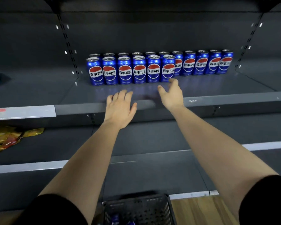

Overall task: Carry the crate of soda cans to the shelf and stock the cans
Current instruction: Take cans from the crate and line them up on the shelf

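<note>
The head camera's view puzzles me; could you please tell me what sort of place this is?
Probably a supermarket aisle: tiered metal shelving with price-label strips along the edges, blue Pepsi cans lined up label-forward in two rows, and a black plastic crate below.

Dark grey back panel [152,34], slotted uprights [68,44], wood-grain floor [201,210] bottom right, dim light

Bare shelf [217,88] in front of the cans [153,70] lies open; cans block the back.

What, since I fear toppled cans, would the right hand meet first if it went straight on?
Probably the rightmost front-row blue soda can; the right hand nearly touches its base.
</note>
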